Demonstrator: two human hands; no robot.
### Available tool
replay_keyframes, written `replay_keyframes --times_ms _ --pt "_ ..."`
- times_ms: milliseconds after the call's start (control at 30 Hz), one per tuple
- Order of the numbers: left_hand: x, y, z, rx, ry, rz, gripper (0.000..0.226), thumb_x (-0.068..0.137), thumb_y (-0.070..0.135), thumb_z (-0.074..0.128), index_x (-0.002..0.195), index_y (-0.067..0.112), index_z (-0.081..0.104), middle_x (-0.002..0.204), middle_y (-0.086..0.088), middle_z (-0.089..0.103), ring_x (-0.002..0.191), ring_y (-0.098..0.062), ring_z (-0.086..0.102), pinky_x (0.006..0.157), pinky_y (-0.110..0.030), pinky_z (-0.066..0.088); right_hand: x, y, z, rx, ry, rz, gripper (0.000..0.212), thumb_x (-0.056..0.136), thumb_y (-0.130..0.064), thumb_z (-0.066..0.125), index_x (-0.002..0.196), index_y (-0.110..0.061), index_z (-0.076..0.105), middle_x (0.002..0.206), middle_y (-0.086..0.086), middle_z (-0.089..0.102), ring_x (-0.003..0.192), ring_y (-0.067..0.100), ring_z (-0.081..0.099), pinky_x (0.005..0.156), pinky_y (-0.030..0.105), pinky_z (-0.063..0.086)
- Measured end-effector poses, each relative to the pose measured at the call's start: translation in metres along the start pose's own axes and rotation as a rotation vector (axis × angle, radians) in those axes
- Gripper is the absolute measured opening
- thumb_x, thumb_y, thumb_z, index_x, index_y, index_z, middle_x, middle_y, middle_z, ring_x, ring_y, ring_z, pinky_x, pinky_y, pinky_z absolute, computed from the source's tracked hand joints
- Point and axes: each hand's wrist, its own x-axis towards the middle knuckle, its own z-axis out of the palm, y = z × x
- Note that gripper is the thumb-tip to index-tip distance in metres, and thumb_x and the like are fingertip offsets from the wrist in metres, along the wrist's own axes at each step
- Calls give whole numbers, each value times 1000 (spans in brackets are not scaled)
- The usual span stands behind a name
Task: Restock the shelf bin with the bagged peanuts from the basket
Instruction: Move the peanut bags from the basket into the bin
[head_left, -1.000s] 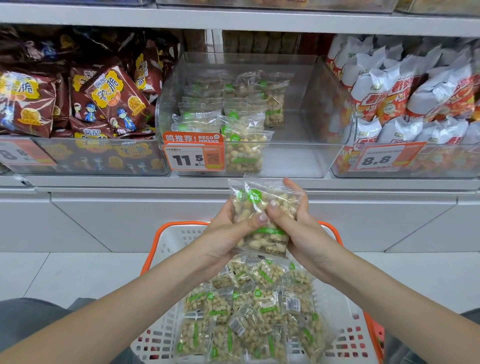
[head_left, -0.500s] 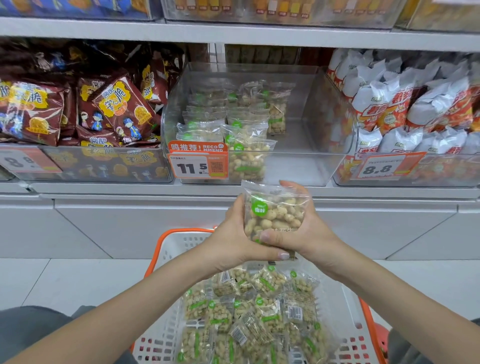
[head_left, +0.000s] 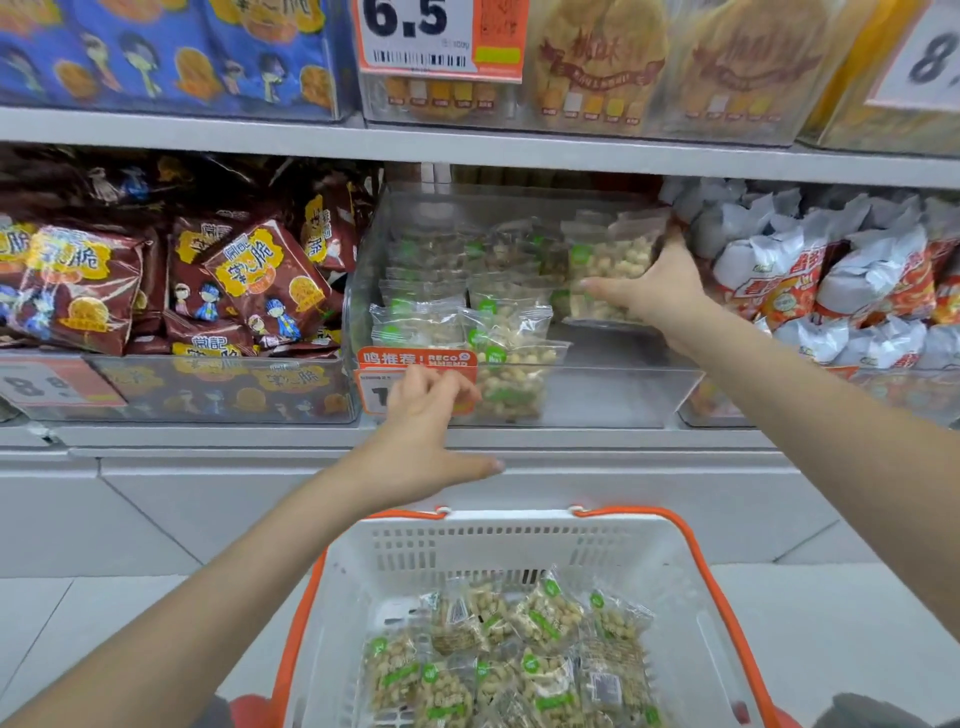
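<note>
A clear shelf bin (head_left: 597, 400) on the middle shelf holds rows of small clear bagged peanuts (head_left: 506, 358) with green labels, stacked on its left side. My right hand (head_left: 660, 296) reaches into the bin's right rear part and grips one bag of peanuts (head_left: 610, 265) upright, thumb across its front. My left hand (head_left: 421, 441) hovers in front of the bin's price tag with fingers loosely curled and thumb out, holding nothing. Below, the white basket (head_left: 498, 525) with orange handles contains several more peanut bags (head_left: 519, 660).
Brown snack bags (head_left: 249, 280) fill the bin to the left, white and orange bags (head_left: 831, 280) the bin to the right. The shelf above (head_left: 467, 145) overhangs the peanut bin closely. An orange price tag (head_left: 415, 361) hangs on the bin's front left.
My right hand has carried the peanut bag up from above the basket into the bin. My left hand let go of the bag and now hovers by the price tag.
</note>
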Motion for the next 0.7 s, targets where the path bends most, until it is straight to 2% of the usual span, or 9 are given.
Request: replay_keyframes --times_ms 100,200,233,300,333,433,500,600,700 --pt "1 -4 -2 32 -15 35 56 75 44 74 119 27 44 110 5 26 110 -11 24 86 -19 23 27 17 10 58 -90 121 96 65 -15 87 142 -8 29 125 0 49 119 14 50 93 20 43" --pt "2 -8 -2 45 -16 72 56 74 44 74 119 28 44 108 6 25 107 -9 23 84 -16 22 40 30 22 134 -233 237 123 42 -30 97 143 -11 30 125 -5 54 112 10 54 97 23 44" --pt "2 -9 -1 50 -12 85 56 74 45 74 119 29 44 108 6 25 105 -8 23 84 -16 22 42 34 28 126 -282 267 122 43 -29 97 143 -11 29 125 -4 57 110 10 57 93 23 48" --pt "3 -11 0 74 2 105 58 74 46 73 119 29 43 106 7 23 103 -8 22 86 -17 24 44 42 37 76 -361 300 98 64 -14 87 142 -6 27 121 -1 57 103 9 58 78 15 51" --pt "3 -12 1 89 6 112 58 74 46 73 120 29 42 106 7 22 103 -9 21 87 -19 26 46 46 39 38 -376 307 92 68 -13 84 141 -5 27 123 0 56 106 10 57 80 15 50" --pt "3 -13 3 117 11 117 59 74 46 73 121 29 41 106 7 21 104 -10 21 87 -21 30 50 54 39 -116 -323 268 96 65 -23 87 140 -5 31 132 3 52 121 16 52 106 29 41" --pt "3 -12 3 124 22 122 59 75 47 72 121 29 40 105 7 21 102 -10 21 86 -19 28 48 52 37 -167 -325 232 97 59 -32 89 136 -6 36 130 1 53 119 15 52 107 31 41" --pt "2 -11 3 136 26 123 58 76 47 71 122 29 40 104 8 20 102 -10 20 86 -19 28 49 56 39 -158 -403 246 116 28 -58 89 127 -8 53 121 0 63 112 15 60 100 31 47" --pt "2 -11 3 149 30 126 57 77 46 71 121 28 41 105 7 21 103 -10 21 86 -19 31 49 55 39 -156 -410 254 79 56 -36 89 121 -6 57 116 1 66 109 15 62 96 27 48"
